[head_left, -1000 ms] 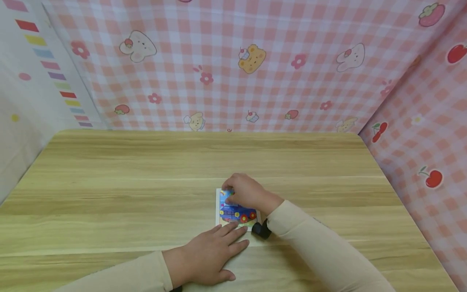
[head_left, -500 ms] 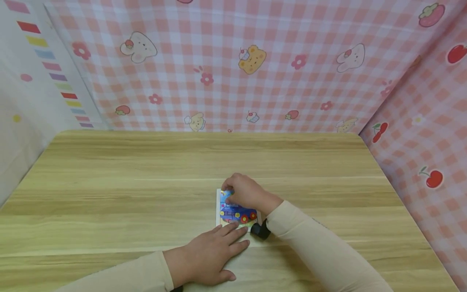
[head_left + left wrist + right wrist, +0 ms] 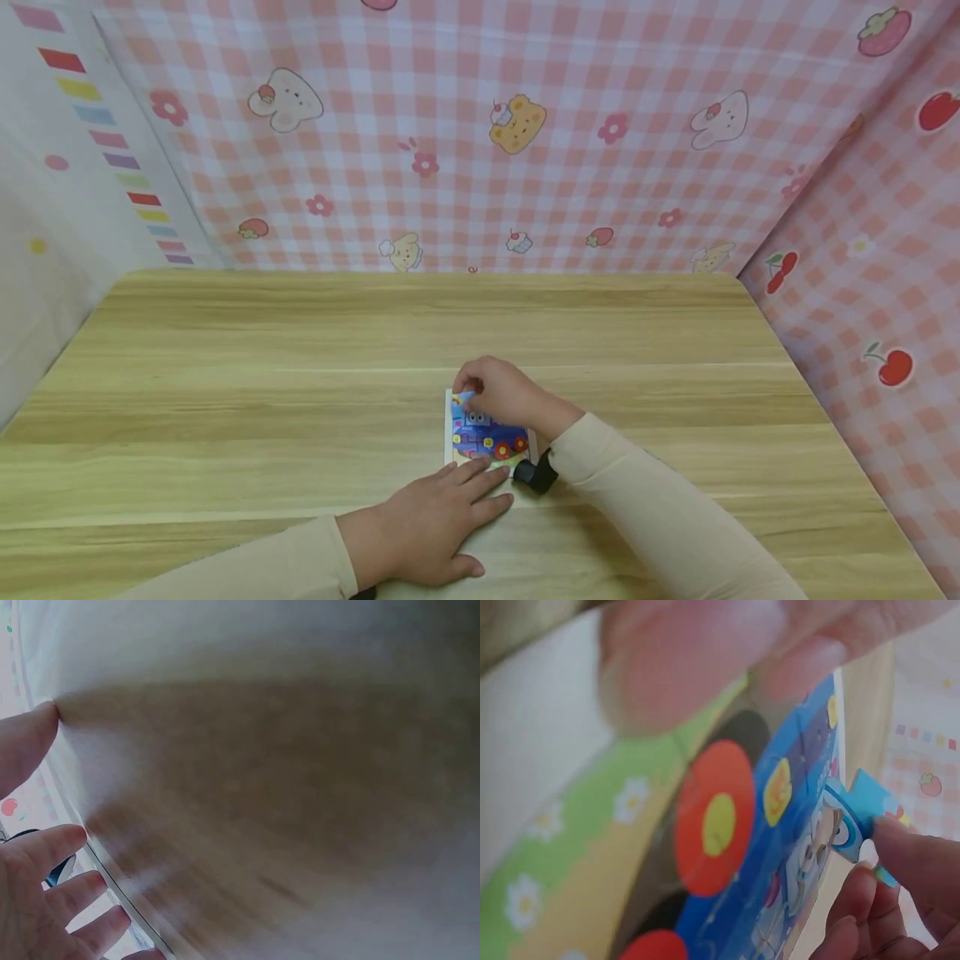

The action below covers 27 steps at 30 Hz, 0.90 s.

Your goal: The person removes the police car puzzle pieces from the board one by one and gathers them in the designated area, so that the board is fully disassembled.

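Note:
A small jigsaw puzzle (image 3: 471, 442) in a white-edged frame lies on the table, picturing a blue vehicle with red and yellow wheels. My right hand (image 3: 510, 398) arches over its upper part. Thumb and fingers pinch a light blue puzzle piece (image 3: 866, 799) with an eye printed on it, tilted up from the picture. Whether that piece still touches its neighbours I cannot tell. My left hand (image 3: 427, 525) lies with spread, straight fingers, fingertips at the puzzle's lower edge. In the right wrist view, the left fingers (image 3: 697, 660) blur across the top.
The wooden table (image 3: 262, 400) surrounds the puzzle. A black wrist camera (image 3: 535, 475) sits below the right wrist, close to the puzzle's lower right corner. Pink checked cloth (image 3: 450, 192) hangs behind the table and on the right.
The right fingers have shifted slightly at the puzzle's upper part, and printed eyes now show beneath them. The left hand has stayed in place.

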Tool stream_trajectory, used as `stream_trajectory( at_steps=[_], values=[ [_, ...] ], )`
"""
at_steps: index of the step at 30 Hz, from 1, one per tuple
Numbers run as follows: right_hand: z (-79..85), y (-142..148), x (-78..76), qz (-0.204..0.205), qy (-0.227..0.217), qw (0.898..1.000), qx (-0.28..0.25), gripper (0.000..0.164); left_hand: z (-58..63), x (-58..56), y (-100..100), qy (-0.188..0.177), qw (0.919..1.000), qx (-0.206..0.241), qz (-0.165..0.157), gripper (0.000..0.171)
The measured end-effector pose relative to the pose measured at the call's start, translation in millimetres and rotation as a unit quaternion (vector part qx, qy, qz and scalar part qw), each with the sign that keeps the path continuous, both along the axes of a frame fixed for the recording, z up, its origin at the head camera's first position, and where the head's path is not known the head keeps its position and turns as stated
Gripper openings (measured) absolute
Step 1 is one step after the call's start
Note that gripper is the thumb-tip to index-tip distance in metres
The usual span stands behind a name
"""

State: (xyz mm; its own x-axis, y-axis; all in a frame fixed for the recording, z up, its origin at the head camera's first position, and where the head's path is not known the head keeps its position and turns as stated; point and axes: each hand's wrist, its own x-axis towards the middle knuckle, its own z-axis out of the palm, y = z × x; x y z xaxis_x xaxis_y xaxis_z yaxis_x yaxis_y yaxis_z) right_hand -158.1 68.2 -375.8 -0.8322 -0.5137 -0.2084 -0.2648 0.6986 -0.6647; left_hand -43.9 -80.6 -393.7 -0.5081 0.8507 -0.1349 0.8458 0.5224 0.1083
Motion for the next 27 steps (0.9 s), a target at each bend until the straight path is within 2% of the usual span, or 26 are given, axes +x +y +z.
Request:
stream_trajectory(
  at_steps=[5, 9, 15, 22, 27],
  values=[
    [1.5, 5.6, -1.3, -0.003, -0.015, 0.999, -0.038, 0.009, 0.1, -0.5, 0.2, -0.006, 1.0000, 0.000, -0.001, 0.068],
    [3.5, 11.6, -3.2, -0.022, -0.032, 0.997, -0.066, 0.008, 0.0, -0.6, 0.5, -0.008, 1.0000, -0.002, -0.001, 0.068],
    [8.9, 19.6, -4.7, -0.042, -0.040, 0.995, -0.075, 0.010, 0.9, -0.8, 0.8, -0.020, 0.9998, -0.008, 0.003, 0.068],
    [16.3, 33.1, -5.6, -0.054, -0.024, 0.994, -0.088, 0.012, 1.3, -0.8, 1.2, -0.022, 0.9997, -0.007, 0.004, 0.068],
    [17.3, 43.2, -7.4, -0.066, -0.025, 0.993, -0.092, 0.013, 1.1, -2.1, 1.0, -0.044, 0.9990, -0.004, 0.002, 0.067]
  ],
)
